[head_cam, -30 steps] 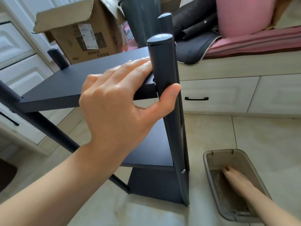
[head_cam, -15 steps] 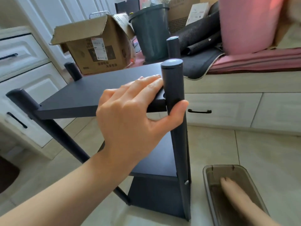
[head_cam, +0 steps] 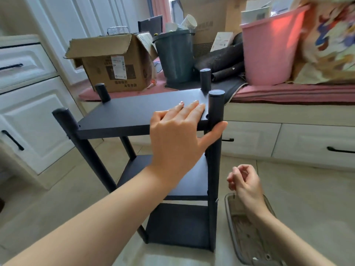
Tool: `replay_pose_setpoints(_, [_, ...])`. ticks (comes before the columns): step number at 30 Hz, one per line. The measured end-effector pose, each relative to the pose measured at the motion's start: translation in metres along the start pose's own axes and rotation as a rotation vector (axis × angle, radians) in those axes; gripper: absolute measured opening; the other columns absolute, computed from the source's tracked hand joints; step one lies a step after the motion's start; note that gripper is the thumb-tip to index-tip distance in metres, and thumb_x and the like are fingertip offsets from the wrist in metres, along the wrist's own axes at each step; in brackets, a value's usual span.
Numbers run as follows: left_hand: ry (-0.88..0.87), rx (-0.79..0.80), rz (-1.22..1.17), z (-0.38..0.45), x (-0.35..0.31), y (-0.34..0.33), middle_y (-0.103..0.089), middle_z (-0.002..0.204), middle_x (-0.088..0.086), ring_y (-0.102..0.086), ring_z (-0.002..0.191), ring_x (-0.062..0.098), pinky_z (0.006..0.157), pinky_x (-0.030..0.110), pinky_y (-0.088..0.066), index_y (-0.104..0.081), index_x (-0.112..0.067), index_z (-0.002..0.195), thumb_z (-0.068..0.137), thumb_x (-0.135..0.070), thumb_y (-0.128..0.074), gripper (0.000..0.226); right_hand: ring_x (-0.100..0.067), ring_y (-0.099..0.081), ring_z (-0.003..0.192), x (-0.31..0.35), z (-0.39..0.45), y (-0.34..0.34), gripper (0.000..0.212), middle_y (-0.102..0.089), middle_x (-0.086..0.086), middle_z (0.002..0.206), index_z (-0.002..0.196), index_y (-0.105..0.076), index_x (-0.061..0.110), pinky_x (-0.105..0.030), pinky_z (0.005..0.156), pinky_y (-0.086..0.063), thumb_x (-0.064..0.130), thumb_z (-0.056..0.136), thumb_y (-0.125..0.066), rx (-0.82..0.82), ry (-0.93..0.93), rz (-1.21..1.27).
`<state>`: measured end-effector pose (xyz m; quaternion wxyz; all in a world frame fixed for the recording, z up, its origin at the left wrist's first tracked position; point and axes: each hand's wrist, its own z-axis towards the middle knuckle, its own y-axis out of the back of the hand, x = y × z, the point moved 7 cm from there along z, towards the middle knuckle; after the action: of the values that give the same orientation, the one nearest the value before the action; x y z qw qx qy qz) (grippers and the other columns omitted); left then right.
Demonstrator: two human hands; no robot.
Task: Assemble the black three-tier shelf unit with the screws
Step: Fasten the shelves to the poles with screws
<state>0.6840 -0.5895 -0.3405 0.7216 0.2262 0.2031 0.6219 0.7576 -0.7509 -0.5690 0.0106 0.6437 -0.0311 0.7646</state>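
Observation:
The black three-tier shelf unit (head_cam: 134,110) stands upright on the tiled floor, four round posts rising past its top shelf. My left hand (head_cam: 178,135) lies with straight fingers on the top shelf's near right corner, thumb hooked round the near right post (head_cam: 215,169). A small screw head (head_cam: 216,200) shows on that post at the middle shelf. My right hand (head_cam: 244,183) hovers right of the post above a smoky plastic tray (head_cam: 249,240). Its fingers are curled, thumb and fingertips pinched together as if on a small screw too tiny to make out. Small hardware (head_cam: 267,256) lies in the tray.
A bench with drawers (head_cam: 288,135) runs behind the shelf, carrying a cardboard box (head_cam: 115,68), a dark bin (head_cam: 175,56) and a pink bucket (head_cam: 272,48). White cabinets (head_cam: 28,116) line the left side. Tiled floor (head_cam: 307,198) stretches to the right of the tray.
My right hand has lifted out of the tray and risen beside the post with its fingertips pinched. The view has tilted up. My left hand keeps its hold on the shelf corner.

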Motion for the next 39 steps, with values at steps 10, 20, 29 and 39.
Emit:
replay_pose_setpoints(10, [-0.002, 0.047, -0.015, 0.002, 0.000, 0.001, -0.076, 0.111, -0.007, -0.069, 0.111, 0.019, 0.085, 0.038, -0.046, -0.077, -0.022, 0.101, 0.090, -0.070, -0.039, 0.062, -0.025, -0.067, 0.071, 0.054, -0.031, -0.053, 0.025, -0.073, -0.008, 0.070, 0.105, -0.044, 0.007, -0.047, 0.067, -0.050, 0.029, 0.108, -0.032, 0.077, -0.158, 0.070])
replay_pose_setpoints(20, [0.073, 0.272, 0.003, 0.008, 0.000, -0.007, -0.073, 0.112, -0.010, -0.060, 0.125, 0.020, 0.095, 0.041, -0.040, -0.070, -0.021, 0.102, 0.089, -0.070, -0.030, 0.064, -0.019, -0.048, 0.043, 0.045, -0.015, -0.056, 0.018, -0.053, -0.002, 0.046, 0.099, -0.044, 0.006, -0.035, 0.049, -0.038, 0.022, 0.105, -0.038, -0.151, -0.181, 0.207])
replay_pose_setpoints(29, [0.173, 0.249, 0.022, 0.028, 0.054, 0.001, -0.066, 0.091, -0.009, -0.060, 0.099, 0.014, 0.102, 0.040, -0.033, -0.064, -0.026, 0.091, 0.088, -0.076, -0.031, 0.060, -0.016, -0.050, 0.043, 0.087, -0.003, -0.093, 0.014, -0.053, 0.000, 0.049, 0.101, -0.042, 0.009, -0.033, 0.044, -0.042, 0.020, 0.107, -0.035, -0.131, -0.037, 0.171])
replay_pose_setpoints(39, [0.286, 0.023, -0.136, 0.022, 0.165, 0.058, -0.071, 0.086, -0.012, -0.063, 0.080, 0.008, 0.075, 0.034, -0.052, -0.074, -0.028, 0.099, 0.089, -0.075, -0.030, 0.065, -0.009, -0.056, 0.052, 0.133, -0.007, -0.185, 0.011, -0.053, -0.013, 0.080, 0.098, -0.041, 0.019, -0.022, 0.047, -0.047, 0.025, 0.107, -0.038, 0.078, 0.081, 0.115])
